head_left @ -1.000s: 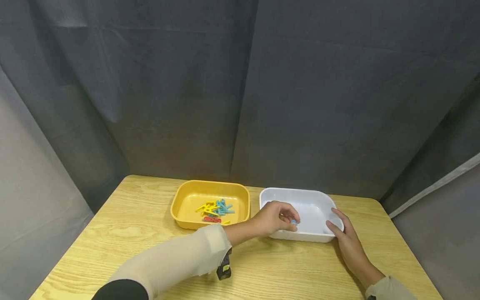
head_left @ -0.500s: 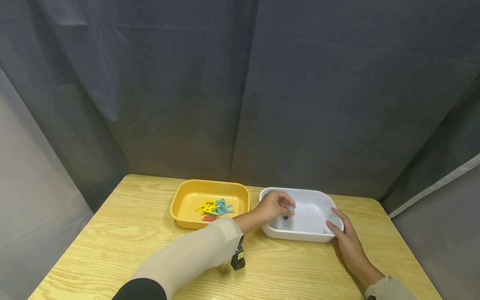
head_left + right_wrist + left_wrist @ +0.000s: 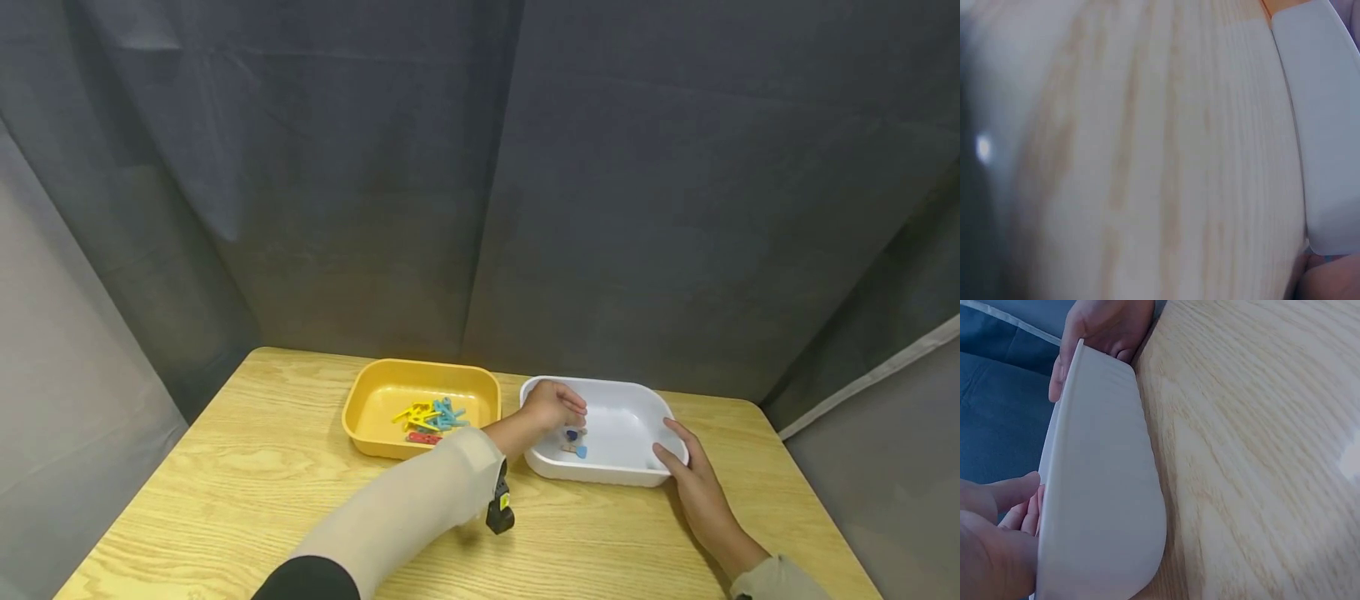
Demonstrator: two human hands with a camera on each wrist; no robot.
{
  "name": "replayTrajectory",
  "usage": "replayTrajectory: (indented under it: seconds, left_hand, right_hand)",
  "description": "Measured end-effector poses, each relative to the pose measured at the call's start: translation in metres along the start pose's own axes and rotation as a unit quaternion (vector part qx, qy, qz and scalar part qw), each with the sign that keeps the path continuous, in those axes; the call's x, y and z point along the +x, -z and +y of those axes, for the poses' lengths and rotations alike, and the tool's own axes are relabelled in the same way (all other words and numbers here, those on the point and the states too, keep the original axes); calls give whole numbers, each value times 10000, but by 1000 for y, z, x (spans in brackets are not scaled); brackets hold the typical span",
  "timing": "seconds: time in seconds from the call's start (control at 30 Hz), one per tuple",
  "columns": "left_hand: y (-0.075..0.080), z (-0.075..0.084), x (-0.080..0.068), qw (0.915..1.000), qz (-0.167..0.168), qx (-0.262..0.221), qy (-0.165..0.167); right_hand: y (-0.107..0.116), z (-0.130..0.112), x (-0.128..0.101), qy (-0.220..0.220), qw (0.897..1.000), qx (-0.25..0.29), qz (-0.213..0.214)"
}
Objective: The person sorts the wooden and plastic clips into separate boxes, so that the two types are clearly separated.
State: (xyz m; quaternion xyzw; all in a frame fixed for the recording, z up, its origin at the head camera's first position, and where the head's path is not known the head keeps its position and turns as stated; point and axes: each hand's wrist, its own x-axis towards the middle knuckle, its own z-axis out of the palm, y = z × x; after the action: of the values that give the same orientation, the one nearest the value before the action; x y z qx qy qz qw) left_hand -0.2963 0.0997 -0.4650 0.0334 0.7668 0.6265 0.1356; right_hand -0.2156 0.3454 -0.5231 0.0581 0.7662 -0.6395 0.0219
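In the head view a white tray (image 3: 615,477) stands at the right of the table. Over its left half hovers my left hand (image 3: 553,407), fingers loosely bent and no object visible in them. Just below, on the tray floor, lie a light blue piece (image 3: 581,451) with a tan part and a dark blue piece (image 3: 573,435); their kind is too small to tell. My right hand (image 3: 699,479) grips the tray's right end, thumb over the rim. From the left wrist, the tray wall hides the left fingertips (image 3: 1030,515).
A yellow tray (image 3: 360,429) stands left of the white one, holding yellow clips (image 3: 417,415), light blue clips (image 3: 447,415) and a red clip (image 3: 422,437). The left forearm crosses in front of it. Grey curtains (image 3: 360,183) hang behind the wooden table (image 3: 247,467).
My left hand has lowered a light blue piece into the white tray and let it go, shifting slightly left and back. The right hand stays on the tray.
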Motion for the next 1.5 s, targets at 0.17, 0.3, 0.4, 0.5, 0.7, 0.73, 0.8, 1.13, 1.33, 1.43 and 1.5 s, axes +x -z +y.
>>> replayTrajectory:
  seconds: [0.17, 0.3, 0.4, 0.5, 0.7, 0.73, 0.8, 1.13, 1.33, 1.43, 1.5]
  left_hand:
    - [-1, 0, 0, 9997, 36, -224, 60]
    - [0, -1, 1, 9995, -4, -309, 52]
    - [1, -1, 1, 9993, -86, -360, 23]
    - [4, -1, -1, 9987, -225, -445, -66]
    - [12, 2, -12, 9976, -470, -452, -232]
    - [13, 3, -14, 9973, -517, -448, -246]
    - [15, 5, -19, 9963, -646, -497, -265]
    - [23, 12, -60, 9865, -1466, -552, -489]
    - [28, 11, -85, 9784, -1835, -818, -496]
    - [31, 9, -96, 9745, -1999, -938, -398]
    - [33, 7, -103, 9722, -2108, -970, -307]
  right_hand:
    - [0, 0, 0, 69, 10000, 44, -23]
    - [0, 1, 1, 83, 10000, 21, -26]
    - [0, 1, 1, 35, 10000, -15, -25]
    - [0, 1, 1, -5, 10000, -41, -22]
    - [0, -1, 1, 2, 10000, -100, 0]
    - [0, -1, 1, 1, 9999, -111, 1]
    - [-1, -1, 1, -6, 9999, -128, 9]
    - [1, 2, 3, -62, 9999, -147, 6]
    - [2, 4, 4, -101, 9998, -175, -17]
    - [2, 5, 5, -111, 9998, -182, -9]
    - [2, 5, 5, -92, 9998, -200, -3]
